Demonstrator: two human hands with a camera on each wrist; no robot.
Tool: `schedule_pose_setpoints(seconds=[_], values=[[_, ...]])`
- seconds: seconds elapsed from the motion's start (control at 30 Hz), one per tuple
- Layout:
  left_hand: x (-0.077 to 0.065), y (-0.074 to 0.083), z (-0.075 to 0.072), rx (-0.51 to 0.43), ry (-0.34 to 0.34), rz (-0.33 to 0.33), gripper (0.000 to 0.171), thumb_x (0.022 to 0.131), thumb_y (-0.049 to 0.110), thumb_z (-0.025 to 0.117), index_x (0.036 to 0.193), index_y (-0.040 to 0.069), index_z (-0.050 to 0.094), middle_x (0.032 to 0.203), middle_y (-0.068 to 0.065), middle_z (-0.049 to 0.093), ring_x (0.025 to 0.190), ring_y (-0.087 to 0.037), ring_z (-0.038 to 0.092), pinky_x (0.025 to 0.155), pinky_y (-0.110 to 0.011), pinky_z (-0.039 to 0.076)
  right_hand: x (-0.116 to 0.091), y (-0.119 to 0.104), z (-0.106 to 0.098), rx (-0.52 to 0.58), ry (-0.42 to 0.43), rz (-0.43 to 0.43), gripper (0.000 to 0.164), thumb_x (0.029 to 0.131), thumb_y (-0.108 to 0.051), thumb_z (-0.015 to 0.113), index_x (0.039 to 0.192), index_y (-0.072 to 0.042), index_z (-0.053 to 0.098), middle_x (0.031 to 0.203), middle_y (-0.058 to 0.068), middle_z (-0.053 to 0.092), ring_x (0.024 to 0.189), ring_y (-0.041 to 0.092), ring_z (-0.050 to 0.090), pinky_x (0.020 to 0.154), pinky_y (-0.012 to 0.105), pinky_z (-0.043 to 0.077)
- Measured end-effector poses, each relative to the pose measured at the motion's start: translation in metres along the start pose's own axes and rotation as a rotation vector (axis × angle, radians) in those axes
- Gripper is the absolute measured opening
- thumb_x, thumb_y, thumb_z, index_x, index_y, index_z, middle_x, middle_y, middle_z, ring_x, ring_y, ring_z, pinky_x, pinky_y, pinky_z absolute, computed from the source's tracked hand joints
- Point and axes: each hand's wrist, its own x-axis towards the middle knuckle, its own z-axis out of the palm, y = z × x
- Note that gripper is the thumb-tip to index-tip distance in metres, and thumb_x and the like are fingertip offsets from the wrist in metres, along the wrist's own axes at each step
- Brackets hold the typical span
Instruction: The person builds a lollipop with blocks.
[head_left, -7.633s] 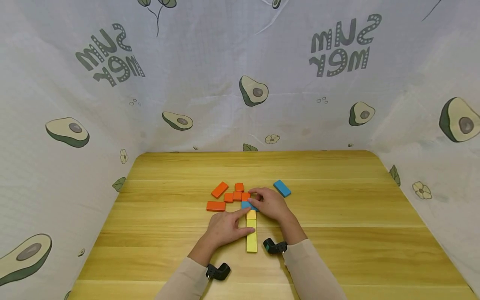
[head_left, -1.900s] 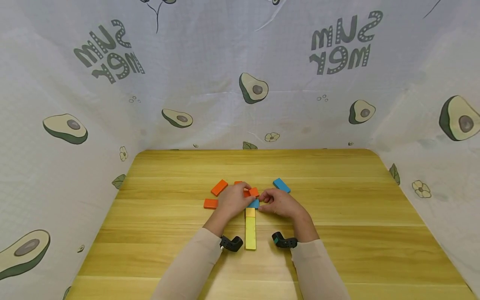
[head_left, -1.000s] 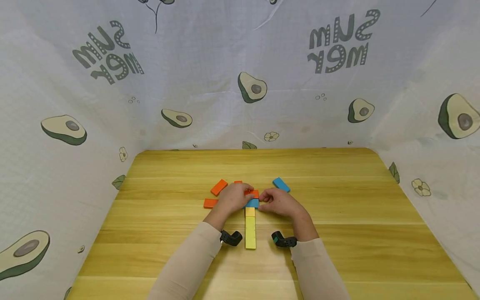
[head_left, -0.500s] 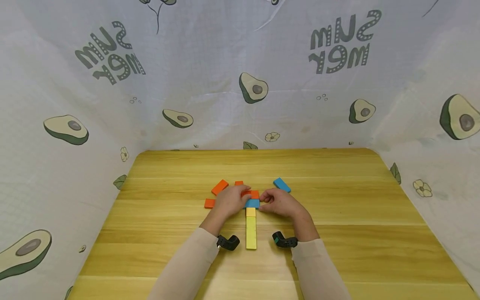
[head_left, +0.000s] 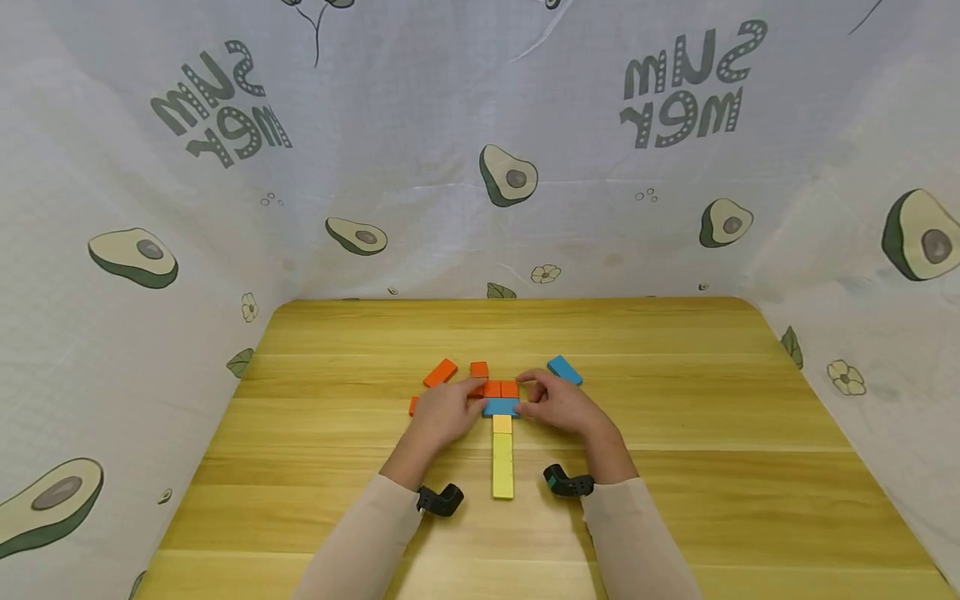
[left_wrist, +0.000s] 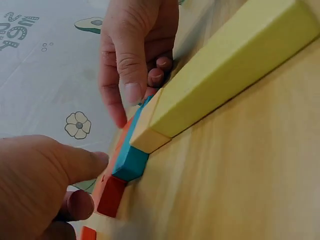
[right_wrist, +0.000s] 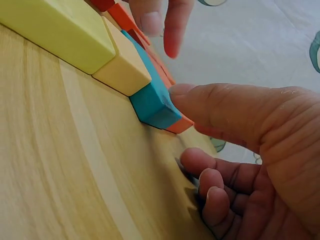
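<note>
In the head view, a blue block lies crosswise above a small light-orange square block and a long yellow block. Two orange square blocks sit side by side along its far edge. My left hand is at the row's left end, index finger over another orange square and thumb by the blue block; the exact contact is unclear. My right hand is at the right end. In the right wrist view, its thumb touches the blue block's end corner, with the other fingers loosely curled.
A loose orange square block lies behind the row. To the left are an orange rectangular block and a second one, mostly hidden by my left hand. One spare blue block lies behind my right hand.
An orange square, tilted in my left hand earlier, now lies flat at the row's right end. My left hand has let go and moved left; my right index finger has stretched toward the row's far corner.
</note>
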Motion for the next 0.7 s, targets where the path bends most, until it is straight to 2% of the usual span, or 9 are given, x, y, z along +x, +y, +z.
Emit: schedule_pose_setpoints(seconds=[0.1, 0.13, 0.23, 0.33, 0.37, 0.43, 0.7], values=[[-0.011, -0.001, 0.005, -0.029, 0.026, 0.038, 0.045, 0.099, 0.046, 0.064, 0.138, 0.024, 0.066, 0.059, 0.008, 0.052, 0.05, -0.008, 0.043, 0.046, -0.027, 0.037, 0.001, 0.001, 0.001, -0.012, -0.008, -0.014, 0.053, 0.094, -0.028, 0.075, 0.141, -0.012, 0.058, 0.092, 0.005, 0.061, 0.073, 0.017, 0.052, 0.067, 0.031, 0.043], [-0.015, -0.001, 0.008, -0.034, 0.033, 0.059, 0.045, 0.099, 0.048, 0.064, 0.137, 0.024, 0.067, 0.058, 0.01, 0.05, 0.049, -0.006, 0.043, 0.05, -0.028, 0.043, 0.001, 0.001, 0.001, -0.014, -0.009, -0.017, 0.053, 0.095, -0.029, 0.074, 0.143, -0.012, 0.058, 0.091, 0.005, 0.061, 0.073, 0.017, 0.052, 0.066, 0.031, 0.043], [-0.025, -0.001, 0.014, -0.062, 0.02, 0.117, 0.051, 0.096, 0.053, 0.066, 0.137, 0.023, 0.066, 0.059, 0.014, 0.047, 0.051, -0.002, 0.042, 0.056, -0.029, 0.047, 0.001, -0.001, 0.002, -0.024, -0.009, -0.028, 0.053, 0.096, -0.028, 0.072, 0.145, -0.013, 0.056, 0.089, 0.005, 0.061, 0.071, 0.018, 0.052, 0.065, 0.032, 0.043], [-0.031, 0.0, 0.019, -0.062, -0.021, 0.161, 0.058, 0.094, 0.056, 0.067, 0.141, 0.024, 0.063, 0.06, 0.015, 0.048, 0.052, -0.001, 0.042, 0.056, -0.025, 0.044, 0.002, -0.003, 0.003, -0.039, -0.005, -0.025, 0.051, 0.097, -0.026, 0.07, 0.145, -0.014, 0.056, 0.088, 0.004, 0.06, 0.07, 0.018, 0.051, 0.064, 0.032, 0.042], [-0.032, 0.0, 0.02, -0.067, -0.035, 0.168, 0.059, 0.094, 0.056, 0.067, 0.142, 0.024, 0.063, 0.06, 0.015, 0.048, 0.052, -0.001, 0.042, 0.052, -0.023, 0.04, 0.002, -0.004, 0.003, -0.047, -0.003, -0.023, 0.05, 0.098, -0.026, 0.07, 0.145, -0.014, 0.057, 0.088, 0.004, 0.06, 0.069, 0.017, 0.051, 0.064, 0.032, 0.042], [-0.034, 0.0, 0.021, -0.06, -0.048, 0.18, 0.059, 0.093, 0.057, 0.067, 0.142, 0.025, 0.062, 0.06, 0.015, 0.049, 0.052, -0.001, 0.042, 0.052, -0.021, 0.037, 0.002, -0.005, 0.003, -0.061, -0.001, -0.018, 0.048, 0.098, -0.025, 0.069, 0.144, -0.014, 0.058, 0.087, 0.004, 0.06, 0.069, 0.017, 0.051, 0.064, 0.031, 0.042], [-0.036, -0.002, 0.028, -0.047, -0.007, 0.21, 0.053, 0.094, 0.055, 0.067, 0.138, 0.027, 0.066, 0.06, 0.016, 0.049, 0.051, 0.001, 0.041, 0.054, -0.019, 0.035, 0.0, -0.008, 0.004, -0.079, 0.0, -0.009, 0.045, 0.099, -0.024, 0.068, 0.142, -0.015, 0.06, 0.086, 0.003, 0.06, 0.069, 0.017, 0.051, 0.064, 0.031, 0.042]])
